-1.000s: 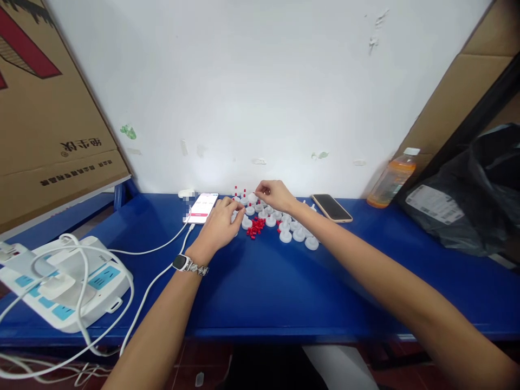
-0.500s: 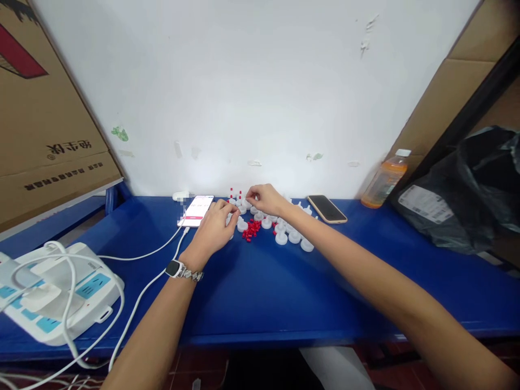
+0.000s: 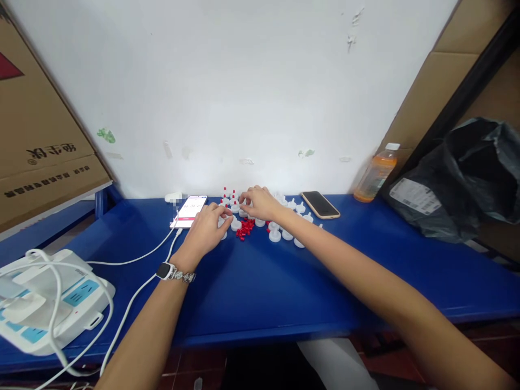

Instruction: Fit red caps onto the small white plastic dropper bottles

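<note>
White nozzle caps point(image 3: 274, 235) with pointed spouts stand in a cluster at the back of the blue table. Several on the left carry small red tips point(image 3: 233, 197). Loose red tips point(image 3: 244, 229) lie in a pile in front, between the caps. My left hand point(image 3: 209, 226), wearing a watch, is over white caps at the cluster's left side, fingers curled with thumb and fingertips close together. My right hand point(image 3: 260, 203) reaches in from the right, pinching at a spot among the rear caps. What either hand's fingertips hold is too small to make out.
A lit phone point(image 3: 187, 212) on a cable lies left of my left hand; a dark phone point(image 3: 320, 205) lies at the back right. An orange drink bottle point(image 3: 375, 174) and a black plastic bag point(image 3: 442, 184) stand farther right. A power strip point(image 3: 81, 295) with tangled cables occupies the left.
The whole view has shifted slightly, so things appear farther left. My right hand stays among the rear caps, and my left hand stays beside the left caps with its fingers slightly lower.
</note>
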The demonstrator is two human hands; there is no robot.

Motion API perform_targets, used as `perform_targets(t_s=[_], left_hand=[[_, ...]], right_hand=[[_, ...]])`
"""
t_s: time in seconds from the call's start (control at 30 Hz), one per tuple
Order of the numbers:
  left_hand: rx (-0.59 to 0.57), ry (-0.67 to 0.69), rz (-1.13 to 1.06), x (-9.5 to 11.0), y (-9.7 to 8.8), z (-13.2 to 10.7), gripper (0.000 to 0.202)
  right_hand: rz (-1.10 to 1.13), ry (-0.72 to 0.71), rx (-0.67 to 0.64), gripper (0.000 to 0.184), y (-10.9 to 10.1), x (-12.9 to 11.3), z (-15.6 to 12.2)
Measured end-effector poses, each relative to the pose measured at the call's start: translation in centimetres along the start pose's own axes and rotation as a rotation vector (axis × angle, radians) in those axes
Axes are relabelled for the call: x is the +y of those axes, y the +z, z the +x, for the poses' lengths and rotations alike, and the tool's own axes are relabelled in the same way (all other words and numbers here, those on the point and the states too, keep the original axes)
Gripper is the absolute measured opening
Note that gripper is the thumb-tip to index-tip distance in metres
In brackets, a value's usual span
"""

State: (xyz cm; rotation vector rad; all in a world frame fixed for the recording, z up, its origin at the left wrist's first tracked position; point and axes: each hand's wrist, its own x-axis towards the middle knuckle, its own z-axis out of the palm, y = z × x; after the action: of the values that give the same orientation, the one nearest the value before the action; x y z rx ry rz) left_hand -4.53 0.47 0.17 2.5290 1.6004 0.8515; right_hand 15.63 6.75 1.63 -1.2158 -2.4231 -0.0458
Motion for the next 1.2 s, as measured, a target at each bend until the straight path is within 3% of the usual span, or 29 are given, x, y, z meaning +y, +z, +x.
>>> perform_targets(t_s=[0.1, 0.33, 0.47, 0.6, 0.7, 0.87, 1.03, 1.2], left_hand=[[0.023, -0.017, 0.097, 0.6, 0.4, 0.0, 0.031], [-0.003, -0.012, 0.195, 1.5, 1.3, 0.3, 0.022], [0.082, 0.024, 0.086, 0.9, 0.8, 0.2, 0.022], [0.091, 0.044, -0.207, 0.7, 0.2, 0.0, 0.025], [0.056, 0.007, -0.416, 1.4, 0.3, -0.1, 0.025], [0.015, -0.049, -0.658, 3.1, 1.3, -0.2, 0.032], [0.021, -0.013, -0.555, 4.1, 1.9, -0.3, 0.042], [-0.047, 0.051, -0.403, 4.3, 2.0, -0.5, 0.028]], right_hand=[[-0.054, -0.016, 0.053, 0.018, -0.1, -0.7, -2.0], [-0.163, 0.046, -0.109, 0.018, 0.3, -1.3, -1.5], [-0.22, 0.045, -0.144, 0.015, 0.6, -1.9, -0.5], [-0.183, 0.036, -0.104, 0.015, 0.4, -1.8, -0.6], [0.033, 0.064, 0.042, 0.013, -0.4, -1.6, -1.7], [0.669, 0.176, 0.228, 0.01, -1.5, -2.0, -4.7], [0.992, 0.266, 0.34, 0.02, -0.8, -2.5, -6.0], [1.212, 0.269, 0.309, 0.033, -0.2, -2.8, -6.3]])
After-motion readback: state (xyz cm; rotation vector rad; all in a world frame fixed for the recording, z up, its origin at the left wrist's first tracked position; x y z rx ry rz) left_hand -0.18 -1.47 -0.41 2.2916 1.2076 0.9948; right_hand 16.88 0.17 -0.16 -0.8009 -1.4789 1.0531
